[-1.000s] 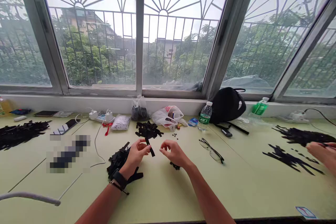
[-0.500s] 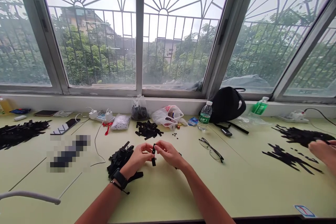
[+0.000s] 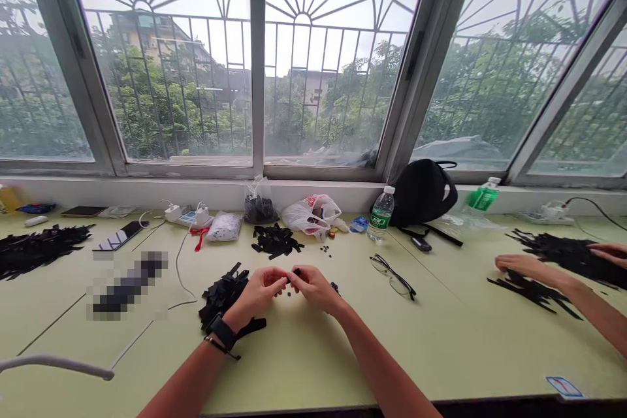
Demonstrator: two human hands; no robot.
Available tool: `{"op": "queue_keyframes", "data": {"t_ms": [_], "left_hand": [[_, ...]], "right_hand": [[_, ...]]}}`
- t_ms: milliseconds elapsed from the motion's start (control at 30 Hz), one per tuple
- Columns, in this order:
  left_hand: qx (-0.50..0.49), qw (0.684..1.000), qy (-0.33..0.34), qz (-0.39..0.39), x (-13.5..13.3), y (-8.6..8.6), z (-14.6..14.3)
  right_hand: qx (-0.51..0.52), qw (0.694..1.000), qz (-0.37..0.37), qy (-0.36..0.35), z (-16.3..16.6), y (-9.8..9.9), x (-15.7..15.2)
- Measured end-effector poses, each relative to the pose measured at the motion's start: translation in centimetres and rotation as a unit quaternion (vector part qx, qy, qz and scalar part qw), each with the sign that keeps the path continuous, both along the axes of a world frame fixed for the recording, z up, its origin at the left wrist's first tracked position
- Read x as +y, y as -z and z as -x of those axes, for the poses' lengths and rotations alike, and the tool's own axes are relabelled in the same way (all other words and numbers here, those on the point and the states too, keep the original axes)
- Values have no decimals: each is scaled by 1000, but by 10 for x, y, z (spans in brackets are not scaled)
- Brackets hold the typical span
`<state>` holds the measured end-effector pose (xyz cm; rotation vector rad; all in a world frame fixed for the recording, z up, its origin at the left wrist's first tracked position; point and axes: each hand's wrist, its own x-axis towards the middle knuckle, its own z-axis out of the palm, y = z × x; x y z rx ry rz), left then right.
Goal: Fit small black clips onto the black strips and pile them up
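My left hand (image 3: 259, 290) and my right hand (image 3: 313, 287) meet above the pale green table (image 3: 304, 359), fingertips pinched together on a small black strap piece (image 3: 294, 272) that is mostly hidden between them. A black watch sits on my left wrist. Just left of my left hand lies a heap of black strap pieces (image 3: 223, 294). A second pile of black strips (image 3: 275, 241) lies farther back, with a few small dark studs (image 3: 324, 249) beside it.
Glasses (image 3: 392, 276) lie to the right. Along the window sill: a water bottle (image 3: 379, 214), black bag (image 3: 424, 191), plastic bags (image 3: 311, 214), chargers and cables (image 3: 189, 215), a phone (image 3: 120, 236). Another person's hands (image 3: 526, 266) work on black strips (image 3: 568, 251) at the right.
My hands came together: the right hand moved left to join the left on the strap piece, which hung down before and is now folded in between my fingertips. The other person's hands reached further in.
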<state>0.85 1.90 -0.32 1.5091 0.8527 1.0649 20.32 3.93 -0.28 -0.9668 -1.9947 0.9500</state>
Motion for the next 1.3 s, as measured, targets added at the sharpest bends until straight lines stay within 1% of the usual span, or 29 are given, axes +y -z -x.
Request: {"op": "queue_keyframes", "data": {"t_ms": [133, 233, 333, 400, 467, 500, 533, 567, 600, 667, 733, 800, 867, 967, 1100, 1167, 1300], "left_hand": [[21, 1000, -17, -16, 3, 4, 0], [30, 997, -56, -36, 6, 6, 0], [36, 992, -110, -52, 8, 7, 1], [28, 984, -164, -60, 9, 5, 4], [19, 974, -215, -66, 9, 2, 7], [15, 971, -230, -69, 9, 0, 8], [12, 970, -232, -73, 7, -2, 9], [11, 972, -221, -78, 6, -4, 9], [11, 977, -197, -85, 4, -6, 8], [24, 986, -126, -104, -1, -7, 3], [52, 989, -61, -125, -4, -7, -3], [64, 989, -30, -128, -6, -4, -7], [57, 991, -26, -117, -5, -2, -7], [49, 993, -32, -101, -1, 0, -4], [50, 993, -46, -100, 3, 1, -1], [51, 992, -61, -101, 3, 2, -1], [43, 990, -96, -92, 5, 3, -1]], "right_hand": [[12, 999, -17, 32, -1, -2, 1], [15, 997, -36, 72, -2, -6, 1], [34, 994, -44, 97, -5, -9, 3], [55, 991, -42, 111, -8, -11, 5], [67, 991, -33, 110, -10, -12, 6], [67, 992, -26, 100, -11, -13, 6], [64, 994, -17, 82, -10, -13, 5], [59, 996, -7, 60, -9, -14, 3], [54, 998, 2, 36, -8, -14, 1], [53, 999, 14, -3, -3, -15, -4], [55, 998, 20, -27, 2, -16, -8], [52, 998, 22, -33, 5, -15, -9], [49, 998, 22, -20, 5, -14, -7], [61, 998, 9, 26, 2, -12, -3], [88, 994, -11, 68, -1, -14, 0], [111, 989, -19, 96, -2, -16, 1], [165, 970, -34, 178, -9, -20, 4]]}}
